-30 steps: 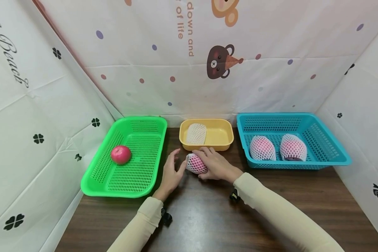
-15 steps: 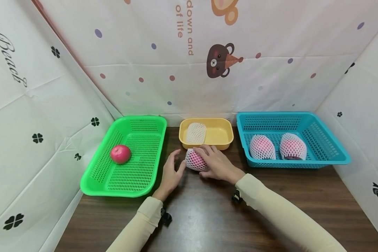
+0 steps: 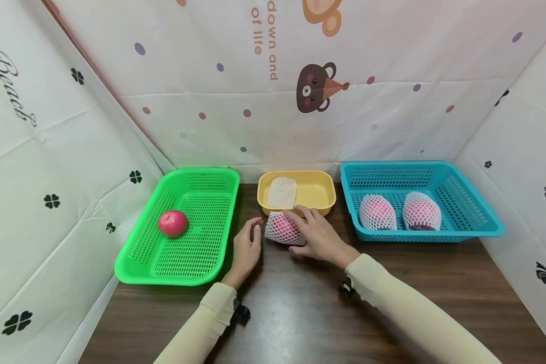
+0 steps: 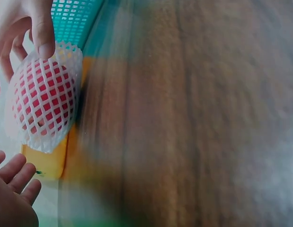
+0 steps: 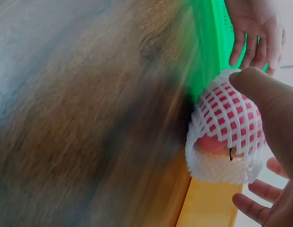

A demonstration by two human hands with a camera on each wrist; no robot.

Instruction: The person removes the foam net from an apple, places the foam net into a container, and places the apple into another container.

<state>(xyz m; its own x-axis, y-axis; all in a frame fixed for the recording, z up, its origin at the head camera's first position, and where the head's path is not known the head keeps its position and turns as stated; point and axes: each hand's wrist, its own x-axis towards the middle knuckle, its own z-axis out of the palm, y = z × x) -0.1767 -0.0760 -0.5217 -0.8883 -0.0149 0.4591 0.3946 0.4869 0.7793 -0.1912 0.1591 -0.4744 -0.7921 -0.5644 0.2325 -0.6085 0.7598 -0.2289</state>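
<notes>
An apple (image 3: pixel 282 228) in a white foam net lies on its side over the dark wooden table, in front of the yellow tub. My right hand (image 3: pixel 320 237) holds it from the right, thumb on one side and fingers on the other. In the right wrist view the wide mouth of the foam net (image 5: pixel 215 168) shows the apple's stem. Just left of the apple, my left hand (image 3: pixel 246 250) is held with straight fingers, touching nothing. The left wrist view shows a gap between the left fingertips (image 4: pixel 30 189) and the net.
At the left, a green basket (image 3: pixel 195 258) holds one bare red apple (image 3: pixel 173 223). The yellow tub (image 3: pixel 316 194) contains a loose foam net (image 3: pixel 282 193). A blue basket (image 3: pixel 466 205) at the right holds two netted fruits (image 3: pixel 377 212). Printed cloth walls (image 3: pixel 200 60) enclose the table.
My right hand has shifted the netted apple slightly back and turned it, so the net's wide end shows more. My left thumb has drawn away from the net toward its own fingers.
</notes>
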